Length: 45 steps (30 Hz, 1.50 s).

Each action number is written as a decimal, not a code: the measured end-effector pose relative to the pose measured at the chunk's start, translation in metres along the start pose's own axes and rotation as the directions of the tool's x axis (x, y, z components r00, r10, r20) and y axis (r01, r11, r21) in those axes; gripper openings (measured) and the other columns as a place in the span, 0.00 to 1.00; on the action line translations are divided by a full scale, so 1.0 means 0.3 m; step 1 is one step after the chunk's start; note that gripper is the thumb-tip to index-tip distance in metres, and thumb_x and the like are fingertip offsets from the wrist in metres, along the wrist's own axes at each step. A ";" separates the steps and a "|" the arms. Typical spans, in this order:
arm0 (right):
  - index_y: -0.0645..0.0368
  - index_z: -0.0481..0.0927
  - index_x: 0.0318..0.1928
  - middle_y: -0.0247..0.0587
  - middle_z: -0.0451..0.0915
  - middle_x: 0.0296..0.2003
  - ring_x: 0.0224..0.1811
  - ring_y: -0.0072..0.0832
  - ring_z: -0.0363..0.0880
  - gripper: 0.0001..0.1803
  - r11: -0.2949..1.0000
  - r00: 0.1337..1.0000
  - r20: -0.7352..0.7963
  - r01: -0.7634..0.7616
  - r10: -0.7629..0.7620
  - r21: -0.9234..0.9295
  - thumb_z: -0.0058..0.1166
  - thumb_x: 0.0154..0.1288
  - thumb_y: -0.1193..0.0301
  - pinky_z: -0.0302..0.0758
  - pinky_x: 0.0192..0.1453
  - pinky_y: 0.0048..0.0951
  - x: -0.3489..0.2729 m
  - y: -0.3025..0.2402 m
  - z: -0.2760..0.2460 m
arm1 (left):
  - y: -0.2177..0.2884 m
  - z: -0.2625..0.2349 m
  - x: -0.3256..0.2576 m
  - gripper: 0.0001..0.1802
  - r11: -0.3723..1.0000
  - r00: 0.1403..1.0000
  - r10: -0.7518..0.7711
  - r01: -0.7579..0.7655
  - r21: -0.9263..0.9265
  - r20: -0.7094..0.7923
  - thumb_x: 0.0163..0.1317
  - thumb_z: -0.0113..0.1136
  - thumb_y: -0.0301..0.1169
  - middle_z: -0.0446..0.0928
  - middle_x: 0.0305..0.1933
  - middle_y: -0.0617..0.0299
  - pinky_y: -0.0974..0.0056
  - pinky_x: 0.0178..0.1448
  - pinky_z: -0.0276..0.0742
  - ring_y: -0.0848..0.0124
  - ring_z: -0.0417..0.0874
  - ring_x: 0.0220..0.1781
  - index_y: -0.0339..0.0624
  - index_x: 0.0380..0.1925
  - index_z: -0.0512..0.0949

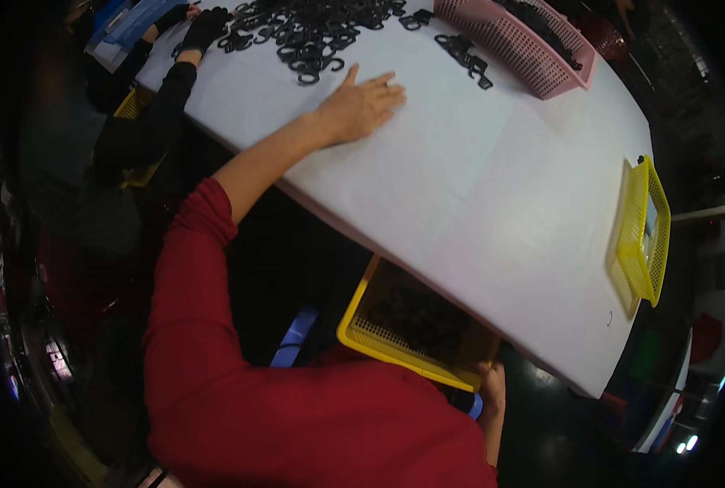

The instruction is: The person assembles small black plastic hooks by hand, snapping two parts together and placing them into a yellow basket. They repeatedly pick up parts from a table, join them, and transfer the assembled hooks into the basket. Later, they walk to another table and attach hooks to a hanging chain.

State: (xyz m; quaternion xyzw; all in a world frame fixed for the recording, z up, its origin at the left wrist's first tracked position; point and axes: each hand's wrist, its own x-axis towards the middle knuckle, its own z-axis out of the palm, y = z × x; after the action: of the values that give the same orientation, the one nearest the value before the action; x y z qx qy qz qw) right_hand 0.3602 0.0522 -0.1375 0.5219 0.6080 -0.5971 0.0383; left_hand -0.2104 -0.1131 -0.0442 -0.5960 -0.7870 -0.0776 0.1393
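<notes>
My left hand (358, 107) lies flat on the white tabletop (460, 179), fingers spread, with nothing in it. Just beyond it is a pile of small black hook-shaped pieces (306, 37); a single curved piece lies close to the thumb. Below the near table edge sits a yellow plastic basket (407, 368), partly under the tabletop, with many dark pieces inside. My right hand (492, 389) grips the right corner of this basket's rim; some of its fingers are hidden.
A pink basket (533, 61) of black pieces stands at the far side, near a smaller row of pieces (465, 58). Another yellow basket (645, 232) rests at the right edge. To the left, a co-worker's gloved hand (206, 31) reaches to the pile, beside a blue basket (139, 23).
</notes>
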 end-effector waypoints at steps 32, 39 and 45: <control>0.61 0.57 0.69 0.42 0.69 0.59 0.62 0.31 0.68 0.36 0.849 0.431 0.761 0.023 -0.485 0.528 0.57 0.64 0.64 0.67 0.66 0.34 -0.181 -0.945 0.175 | 0.530 -0.718 -0.585 0.37 -0.250 0.601 -0.785 -0.084 -0.965 0.151 0.55 0.46 0.23 0.68 0.64 0.41 0.54 0.61 0.78 0.53 0.77 0.60 0.33 0.68 0.55; 0.62 0.69 0.58 0.42 0.75 0.50 0.52 0.31 0.76 0.31 0.418 0.433 0.038 0.841 -0.901 0.343 0.62 0.60 0.58 0.76 0.56 0.34 -0.087 -1.497 -0.186 | 0.324 -0.378 0.148 0.26 0.014 0.617 -0.783 -0.115 -0.993 -0.082 0.72 0.41 0.35 0.65 0.69 0.57 0.53 0.71 0.62 0.65 0.64 0.72 0.40 0.69 0.58; 0.61 0.54 0.70 0.58 0.60 0.65 0.66 0.44 0.63 0.50 0.183 0.166 -0.088 0.954 -0.982 -0.238 0.66 0.51 0.59 0.65 0.69 0.46 0.044 -1.915 -0.242 | 0.425 0.046 0.383 0.22 0.661 0.917 -0.348 0.092 -0.745 -0.195 0.61 0.56 0.25 0.71 0.61 0.51 0.53 0.70 0.63 0.53 0.67 0.67 0.41 0.57 0.72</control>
State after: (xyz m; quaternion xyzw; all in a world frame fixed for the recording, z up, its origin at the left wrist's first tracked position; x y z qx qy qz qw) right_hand 0.0052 0.2635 0.2685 0.0745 0.8368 -0.3820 -0.3850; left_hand -0.1185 0.0316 -0.0272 -0.4801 -0.7256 -0.4928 0.0092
